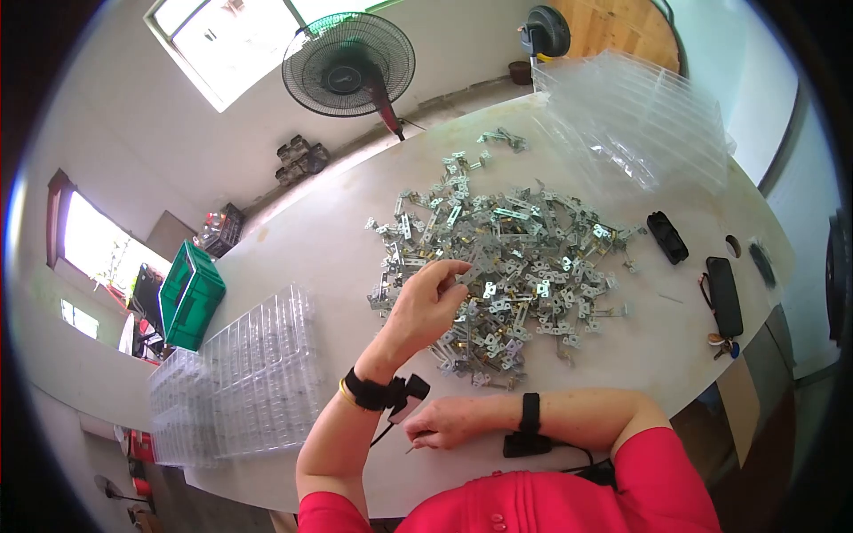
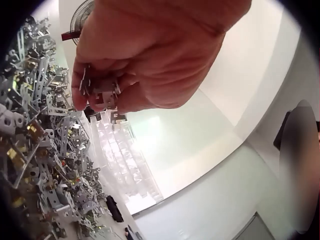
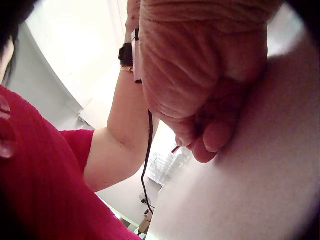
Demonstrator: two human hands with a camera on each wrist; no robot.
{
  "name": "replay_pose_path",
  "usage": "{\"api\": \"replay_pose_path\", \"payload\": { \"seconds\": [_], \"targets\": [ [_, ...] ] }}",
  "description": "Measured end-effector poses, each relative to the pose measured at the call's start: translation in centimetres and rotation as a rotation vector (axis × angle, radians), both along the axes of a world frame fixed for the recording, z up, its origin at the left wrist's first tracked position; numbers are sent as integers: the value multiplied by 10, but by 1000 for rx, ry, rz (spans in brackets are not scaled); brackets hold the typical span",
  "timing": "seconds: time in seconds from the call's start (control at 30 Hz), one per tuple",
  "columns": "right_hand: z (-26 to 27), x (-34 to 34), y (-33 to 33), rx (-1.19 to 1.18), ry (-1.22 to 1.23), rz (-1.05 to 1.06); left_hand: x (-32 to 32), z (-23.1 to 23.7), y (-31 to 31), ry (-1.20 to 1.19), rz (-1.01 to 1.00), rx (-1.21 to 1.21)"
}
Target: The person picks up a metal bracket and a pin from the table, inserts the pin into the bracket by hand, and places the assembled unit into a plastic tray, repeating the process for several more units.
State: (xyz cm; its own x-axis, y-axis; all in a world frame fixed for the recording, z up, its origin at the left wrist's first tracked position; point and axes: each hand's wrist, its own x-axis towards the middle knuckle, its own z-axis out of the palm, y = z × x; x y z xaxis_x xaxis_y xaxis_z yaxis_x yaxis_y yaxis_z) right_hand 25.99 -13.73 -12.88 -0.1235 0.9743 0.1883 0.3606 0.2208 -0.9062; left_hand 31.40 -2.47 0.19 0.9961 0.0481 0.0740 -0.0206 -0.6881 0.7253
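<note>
My left hand point(image 1: 425, 306) is over the near left side of a heap of small metal brackets point(image 1: 506, 258) on the table. Its thumb and fingers pinch a metal bracket point(image 2: 105, 95), partly hidden by the fingers in the left wrist view. Nearer my body, my right hand point(image 1: 447, 422) rests on the tabletop with curled fingers around a thin rod-like tool point(image 1: 425, 433). In the right wrist view a small reddish tip point(image 3: 175, 149) shows beside the fingers point(image 3: 212, 140); the rest of it is hidden.
Clear plastic trays point(image 1: 258, 373) stand at the left, more clear trays point(image 1: 640, 115) at the back right. A green crate point(image 1: 191, 298) is beyond the table's left edge. At the right lie a black case point(image 1: 666, 237), a dark pouch point(image 1: 724, 296) and keys point(image 1: 724, 346).
</note>
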Motion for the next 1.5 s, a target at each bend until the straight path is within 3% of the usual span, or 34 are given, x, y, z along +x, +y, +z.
{"api": "replay_pose_path", "payload": {
  "seconds": [0.07, 0.13, 0.2, 0.4, 0.5, 0.57, 0.67, 0.9, 1.2, 1.33, 1.4, 1.5],
  "targets": [
    [-5, 0, 2, 39, -11, 7, -16, -1, 3, -3, 75, -287],
    [-2, 0, 1, 37, 17, 17, -32, -5, 10, 28, 97, -364],
    [1, 1, 0, 32, 46, 34, -47, -10, 15, 48, 126, -625],
    [15, 5, -2, -59, 16, 46, -84, -28, 29, 67, 182, -806],
    [24, 6, -3, -157, 7, 52, -93, -50, 33, 18, 171, -982],
    [24, 6, -4, -165, -29, 48, -97, -59, 29, -40, 85, -1223],
    [25, 6, -5, -147, -12, 42, -106, -66, 28, 49, 137, -1307],
    [29, 8, -3, -213, 48, 79, -112, -91, 35, -3, 178, -1460],
    [71, 19, -10, -274, -81, 20, -115, -108, 47, -15, 216, -1464],
    [102, 31, -11, -267, -168, -111, -115, -109, 49, -30, 223, -1452],
    [109, 36, -8, -113, -144, -431, -113, -112, 49, -15, 306, -1306],
    [124, 42, -4, -147, -90, -596, -115, -107, 45, -26, 296, -1403]
  ]
}}
